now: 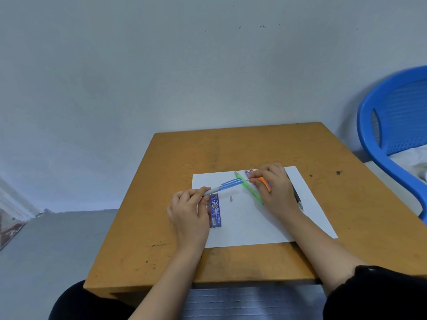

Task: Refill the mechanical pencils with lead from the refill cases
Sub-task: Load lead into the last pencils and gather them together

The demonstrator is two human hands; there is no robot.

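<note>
My left hand [190,212] grips a blue mechanical pencil [227,186] by its grey end, holding it just above the white paper [256,224]; its far end points right. My right hand [276,185] pinches something small and thin at that far end; I cannot tell what it is. Beneath the right hand lie a green pencil [248,187], an orange pencil [264,182] and a purple pencil [247,173], partly hidden. A blue lead refill case [216,212] lies on the paper by my left hand, with a reddish case [209,211] beside it. A small grey cap [231,199] rests on the paper.
The paper lies on a small worn wooden table [161,227] set against a pale wall. A blue plastic chair [392,125] stands at the right. A dark pen [298,197] lies on the paper behind my right wrist.
</note>
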